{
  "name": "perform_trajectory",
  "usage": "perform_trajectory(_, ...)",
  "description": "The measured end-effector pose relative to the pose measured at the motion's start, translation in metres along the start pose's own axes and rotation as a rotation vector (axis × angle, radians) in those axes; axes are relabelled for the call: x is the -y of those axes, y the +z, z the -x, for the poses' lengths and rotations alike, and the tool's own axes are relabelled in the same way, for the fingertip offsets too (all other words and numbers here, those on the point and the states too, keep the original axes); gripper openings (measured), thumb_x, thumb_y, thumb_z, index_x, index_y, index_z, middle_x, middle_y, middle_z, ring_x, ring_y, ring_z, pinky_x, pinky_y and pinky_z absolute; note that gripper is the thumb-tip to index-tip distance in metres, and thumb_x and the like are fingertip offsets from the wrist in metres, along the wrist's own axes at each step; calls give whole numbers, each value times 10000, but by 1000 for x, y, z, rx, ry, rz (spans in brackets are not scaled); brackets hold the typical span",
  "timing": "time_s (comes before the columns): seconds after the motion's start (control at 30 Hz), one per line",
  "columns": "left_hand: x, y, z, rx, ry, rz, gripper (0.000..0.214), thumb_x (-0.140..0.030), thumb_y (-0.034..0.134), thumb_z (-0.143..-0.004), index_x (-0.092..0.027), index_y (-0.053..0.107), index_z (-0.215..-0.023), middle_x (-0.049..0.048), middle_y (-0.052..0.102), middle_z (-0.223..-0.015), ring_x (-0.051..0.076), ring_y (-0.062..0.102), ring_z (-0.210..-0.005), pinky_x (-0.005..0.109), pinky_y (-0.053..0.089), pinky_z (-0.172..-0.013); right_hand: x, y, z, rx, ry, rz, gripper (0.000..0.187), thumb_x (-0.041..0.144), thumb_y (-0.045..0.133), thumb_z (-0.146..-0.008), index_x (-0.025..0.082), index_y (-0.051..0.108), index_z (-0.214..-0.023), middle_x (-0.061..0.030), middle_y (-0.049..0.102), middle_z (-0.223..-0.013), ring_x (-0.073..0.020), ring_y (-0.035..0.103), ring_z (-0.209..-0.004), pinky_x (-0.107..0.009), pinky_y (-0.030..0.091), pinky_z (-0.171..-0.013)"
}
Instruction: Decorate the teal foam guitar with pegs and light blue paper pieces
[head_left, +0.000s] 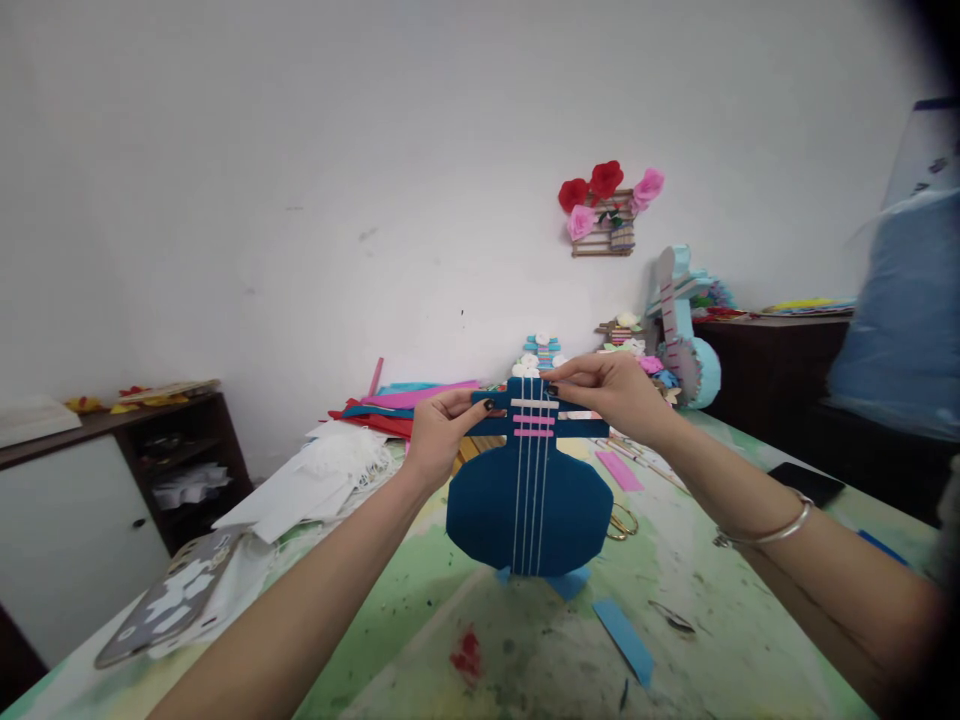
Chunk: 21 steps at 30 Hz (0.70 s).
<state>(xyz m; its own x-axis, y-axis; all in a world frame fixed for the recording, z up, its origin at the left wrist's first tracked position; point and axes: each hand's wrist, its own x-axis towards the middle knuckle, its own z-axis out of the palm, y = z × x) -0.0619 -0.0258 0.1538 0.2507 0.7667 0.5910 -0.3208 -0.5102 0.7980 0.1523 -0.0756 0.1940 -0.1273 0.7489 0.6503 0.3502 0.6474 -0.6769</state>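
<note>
A dark blue craft instrument (pixel 480 510), shaped like a lute, stands upright above the table in front of me. Several white strings run down its front, and one white and two pink strips cross its neck. My left hand (pixel 442 430) pinches a blue peg bar on the left of the neck between thumb and fingers. My right hand (pixel 611 390) has its fingertips closed at the top right of the neck, by the upper peg. Light blue paper pieces (pixel 570 583) show under the instrument's bottom edge.
Gold-handled scissors (pixel 624 522) lie behind the instrument, partly hidden. A blue paper strip (pixel 624 640) and a small metal tool (pixel 673 618) are nearer me. White paper sheets (pixel 300 480) and a phone (pixel 172 600) lie left. A light blue model instrument (pixel 682 330) stands back right.
</note>
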Motion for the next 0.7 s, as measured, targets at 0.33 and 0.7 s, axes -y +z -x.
perform_trajectory(0.33, 1, 1, 0, -9, -3, 2, 246, -271, 734, -700, -128, 723, -900, 104, 747, -885, 232, 705, -819, 389, 554, -828, 1, -1, 0, 0, 2, 19, 208, 291, 702, -724, 188, 735, -902, -38, 740, -751, -187, 687, -751, -321, 546, -671)
perform_trajectory(0.7, 1, 2, 0, 6, -12, 18, 218, -252, 721, -720, -124, 721, -897, 88, 748, -854, 214, 704, -787, 346, 567, -783, 5, 0, 0, 8, 14, -3, 179, 234, 692, -731, 184, 733, -898, -49, 752, -783, -185, 693, -763, -337, 553, -714)
